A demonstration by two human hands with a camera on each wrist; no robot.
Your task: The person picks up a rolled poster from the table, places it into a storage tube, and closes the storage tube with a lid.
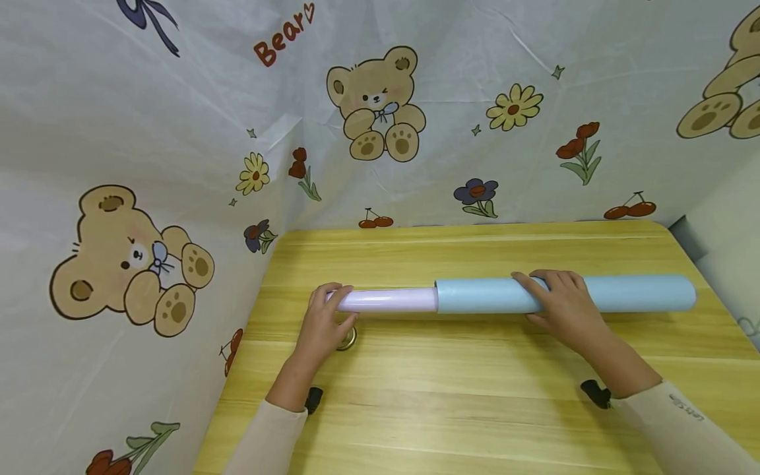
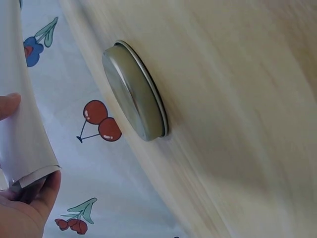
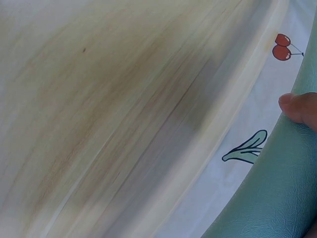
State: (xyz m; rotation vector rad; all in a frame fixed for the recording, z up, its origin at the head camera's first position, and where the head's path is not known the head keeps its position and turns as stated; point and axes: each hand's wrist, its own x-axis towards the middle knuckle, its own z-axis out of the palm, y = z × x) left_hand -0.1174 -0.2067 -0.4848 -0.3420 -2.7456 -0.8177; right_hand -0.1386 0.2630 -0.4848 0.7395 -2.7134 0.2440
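Left hand [image 1: 320,324] grips lilac tube [image 1: 392,300], right hand [image 1: 568,309] blue tube [image 1: 641,293]; a loosened hold could let either drop.

"Bear" [image 1: 278,41] + heart [image 1: 309,12], bkgd cloth [image 1: 332,181] | R sleeve [image 1: 683,439]: prob. "Lets…" [image 1: 691,410], blurry

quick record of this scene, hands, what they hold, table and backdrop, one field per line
left hand: the left hand holds the lilac tube near its left end
right hand: the right hand grips the blue tube from above
tubes: in line, lilac narrower, extending from the blue one's left end
on table: round metal tin, by the left hand
table: wooden table, light yellowish grain
backdrop: pale cloth printed with bears, flowers and cherries
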